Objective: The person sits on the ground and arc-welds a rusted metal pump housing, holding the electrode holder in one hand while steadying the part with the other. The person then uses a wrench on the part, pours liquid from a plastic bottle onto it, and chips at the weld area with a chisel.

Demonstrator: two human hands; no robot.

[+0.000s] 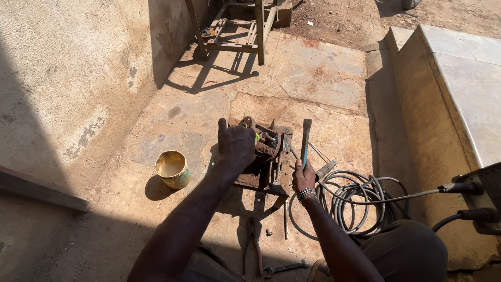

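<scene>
A rusty metal mechanism sits on the concrete floor in front of me. My left hand rests on top of its left side, gripping it; something yellow-green shows under the fingers. My right hand, with a beaded bracelet on the wrist, holds a flat dark metal bar upright beside the mechanism's right edge.
An open yellow tin stands to the left. A coiled grey cable lies to the right and runs to a machine. Pliers and a wrench lie near my knees. A metal frame stands farther off, with a wall to the left and a raised slab to the right.
</scene>
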